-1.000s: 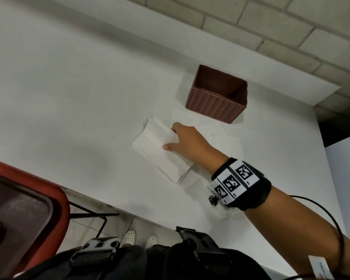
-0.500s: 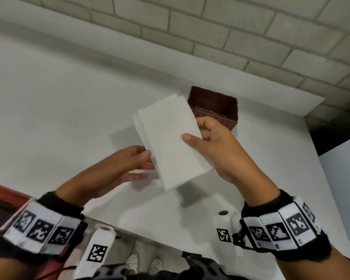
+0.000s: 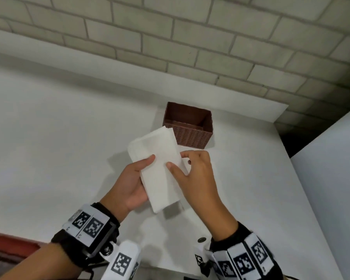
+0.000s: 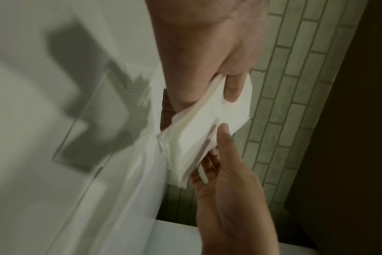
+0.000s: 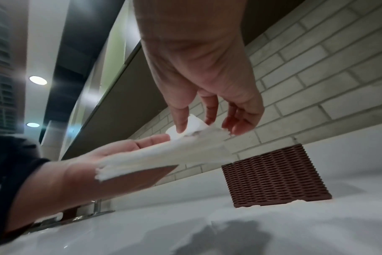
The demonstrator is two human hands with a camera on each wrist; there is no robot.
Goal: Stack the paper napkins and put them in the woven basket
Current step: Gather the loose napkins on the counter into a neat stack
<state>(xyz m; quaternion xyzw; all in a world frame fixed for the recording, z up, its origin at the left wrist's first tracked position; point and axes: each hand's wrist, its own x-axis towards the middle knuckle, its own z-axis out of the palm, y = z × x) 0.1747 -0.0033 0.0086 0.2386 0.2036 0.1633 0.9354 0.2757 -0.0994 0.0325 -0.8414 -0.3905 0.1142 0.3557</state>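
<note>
A stack of white paper napkins (image 3: 157, 172) is held in the air above the white table (image 3: 59, 138), just in front of the brown woven basket (image 3: 190, 136). My left hand (image 3: 137, 178) holds the stack from below, thumb on top. My right hand (image 3: 190, 170) pinches its right edge, thumb on top and fingers curled behind. In the left wrist view the napkin stack (image 4: 199, 134) sits between the left thumb and my right hand (image 4: 225, 172). The right wrist view shows the stack (image 5: 164, 155) edge-on and the basket (image 5: 273, 176) beyond. The basket's visible inside looks empty.
A brick wall (image 3: 190, 47) runs behind the table. A white panel (image 3: 331, 178) stands at the right. A red chair edge (image 3: 8, 239) shows at the lower left. One flat white sheet (image 4: 83, 131) lies on the table under the hands' shadow.
The right hand lifted the napkins off the table and the left hand came in. The stack now sits lower, nearer the basket, with the left thumb on top.
</note>
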